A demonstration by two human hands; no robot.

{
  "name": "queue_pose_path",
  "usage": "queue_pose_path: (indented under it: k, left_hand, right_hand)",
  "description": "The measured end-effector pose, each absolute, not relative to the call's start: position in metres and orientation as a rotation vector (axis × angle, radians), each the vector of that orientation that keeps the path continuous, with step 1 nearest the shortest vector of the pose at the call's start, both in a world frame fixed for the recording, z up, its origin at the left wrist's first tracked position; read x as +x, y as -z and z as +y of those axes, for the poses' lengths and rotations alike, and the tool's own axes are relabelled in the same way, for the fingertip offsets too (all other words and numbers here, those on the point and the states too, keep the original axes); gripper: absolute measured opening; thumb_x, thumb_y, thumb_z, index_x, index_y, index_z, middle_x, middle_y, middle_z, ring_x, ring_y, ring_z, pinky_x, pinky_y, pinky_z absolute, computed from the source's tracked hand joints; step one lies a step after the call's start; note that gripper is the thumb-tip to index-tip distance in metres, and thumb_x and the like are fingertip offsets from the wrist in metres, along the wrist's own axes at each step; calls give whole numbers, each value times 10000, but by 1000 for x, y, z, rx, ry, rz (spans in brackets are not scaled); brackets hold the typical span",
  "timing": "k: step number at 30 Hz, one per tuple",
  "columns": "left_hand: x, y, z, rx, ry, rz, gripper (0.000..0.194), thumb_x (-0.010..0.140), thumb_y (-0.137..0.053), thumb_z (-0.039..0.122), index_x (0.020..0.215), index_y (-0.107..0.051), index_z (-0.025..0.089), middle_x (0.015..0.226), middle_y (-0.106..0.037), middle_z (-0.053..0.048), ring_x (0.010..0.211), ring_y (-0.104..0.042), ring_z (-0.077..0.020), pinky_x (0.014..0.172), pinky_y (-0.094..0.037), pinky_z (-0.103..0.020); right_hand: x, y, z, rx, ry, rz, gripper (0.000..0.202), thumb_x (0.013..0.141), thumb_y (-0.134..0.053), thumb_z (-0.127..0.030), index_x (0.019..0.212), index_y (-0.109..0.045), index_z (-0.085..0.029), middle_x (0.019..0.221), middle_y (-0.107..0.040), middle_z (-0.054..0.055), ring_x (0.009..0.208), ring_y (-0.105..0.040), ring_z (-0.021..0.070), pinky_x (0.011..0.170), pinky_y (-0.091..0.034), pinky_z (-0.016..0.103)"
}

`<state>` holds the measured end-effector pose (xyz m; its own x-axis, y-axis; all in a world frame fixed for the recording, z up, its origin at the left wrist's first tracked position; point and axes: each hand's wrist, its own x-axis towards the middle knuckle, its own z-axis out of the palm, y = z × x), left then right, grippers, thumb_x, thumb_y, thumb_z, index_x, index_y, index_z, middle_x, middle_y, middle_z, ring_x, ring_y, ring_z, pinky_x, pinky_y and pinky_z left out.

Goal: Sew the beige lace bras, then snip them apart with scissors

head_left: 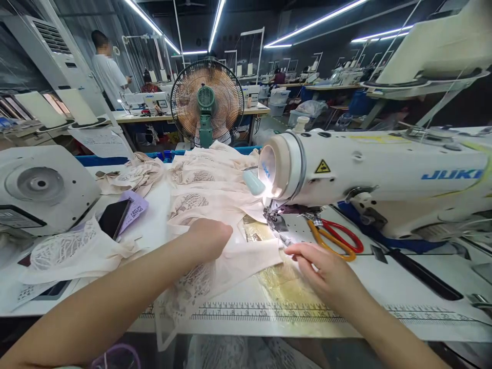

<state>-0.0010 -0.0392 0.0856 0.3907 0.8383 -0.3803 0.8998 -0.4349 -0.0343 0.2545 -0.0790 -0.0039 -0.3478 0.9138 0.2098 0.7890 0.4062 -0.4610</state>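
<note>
Pale beige garment pieces with lace panels (192, 202) lie in a long overlapping row to the left of the sewing machine (346, 164). My left hand (211, 239) is closed on the beige fabric (246, 259), its fingertips turned away from view. At the fabric's right end, my right hand (321, 269) pinches with thumb and forefinger. A small grey metal piece (285, 239) shows by those fingertips; I cannot tell whether it is held. Just beyond is the lit presser foot (271, 216), with a fabric edge leading toward it.
Orange-handled scissors (326, 241), red-handled scissors (348, 236) and a black-handled tool (426, 274) lie right of the needle. A printed ruler (230, 311) runs along the front edge. At left are a phone (114, 218) and another machine head (46, 187). Behind stands a fan (206, 100).
</note>
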Motion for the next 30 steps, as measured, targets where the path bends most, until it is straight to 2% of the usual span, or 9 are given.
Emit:
queue_pose_path:
  k: [3, 8, 12, 16, 18, 21, 23, 26, 30]
  left_hand:
    - [24, -94, -37, 2598, 507, 1525, 162, 761, -499, 85, 866, -614, 130, 894, -613, -130, 812, -609, -252, 632, -447, -303]
    - [57, -71, -6, 2704, 310, 1376, 211, 764, -488, 67, 915, -620, 135, 997, -599, -110, 863, -605, -240, 655, -457, -285]
    - [61, -40, 26, 2624, 194, 1512, 190, 839, -460, 173, 940, -613, 122, 974, -628, -123, 896, -609, -254, 719, -458, -308]
    - [59, -30, 50, 2506, 56, 1671, 333, 917, -338, 347, 1041, -565, 138, 958, -645, -127, 879, -622, -256, 710, -462, -323]
    - [58, -35, 54, 2490, 4, 1706, 333, 905, -367, 346, 1109, -519, 131, 1012, -631, -146, 900, -617, -263, 709, -462, -323]
    - [56, -48, 43, 2523, -26, 1714, 309, 887, -400, 307, 1122, -498, 132, 1019, -619, -151, 905, -610, -270, 705, -460, -329]
    - [52, -55, 26, 2589, -5, 1626, 254, 891, -388, 301, 1039, -537, 159, 965, -629, -119, 873, -610, -253, 695, -460, -320]
    - [41, -55, -4, 2738, 29, 1233, 197, 894, -387, 254, 936, -564, 178, 941, -632, -78, 853, -603, -204, 695, -461, -283]
    - [27, -31, -26, 2896, -74, 879, 240, 917, -383, 245, 1084, -529, 153, 1105, -611, -79, 943, -581, -186, 787, -473, -298]
  right_hand:
    - [223, 5, -83, -1442, -326, -2219, 284, 901, -368, -229, 1094, -576, -208, 967, -650, 72, 858, -597, 206, 685, -460, 317]
    - [186, 5, -91, -1469, -57, -2451, 188, 848, -457, -174, 728, -601, -184, 825, -620, 64, 758, -559, 206, 626, -406, 307]
    - [183, 13, -104, -1472, 20, -2448, 135, 800, -491, -91, 768, -587, -181, 942, -617, 78, 854, -558, 225, 694, -420, 332]
    - [177, 26, -113, -1465, 27, -2506, 149, 754, -527, -51, 810, -595, -170, 1205, -553, 149, 1113, -488, 326, 859, -413, 457]
    - [173, 25, -112, -1449, -9, -2552, 168, 747, -536, -58, 857, -611, -159, 1280, -511, 163, 1181, -438, 357, 913, -387, 510]
    - [171, 9, -101, -1313, -123, -2617, 167, 760, -534, -100, 899, -622, -128, 1280, -515, 167, 1200, -418, 344, 956, -376, 498]
    - [176, -3, -90, -1166, -193, -2652, 145, 770, -527, -128, 873, -628, -119, 1255, -532, 164, 1178, -435, 324, 970, -378, 477]
    - [188, -12, -79, -1021, -236, -2669, 142, 790, -510, -152, 854, -635, -129, 1165, -581, 148, 1104, -489, 296, 955, -400, 467]
    - [202, -1, -82, -928, -142, -2614, 240, 843, -454, -168, 1011, -623, -137, 1092, -621, 122, 1105, -512, 268, 952, -423, 448]
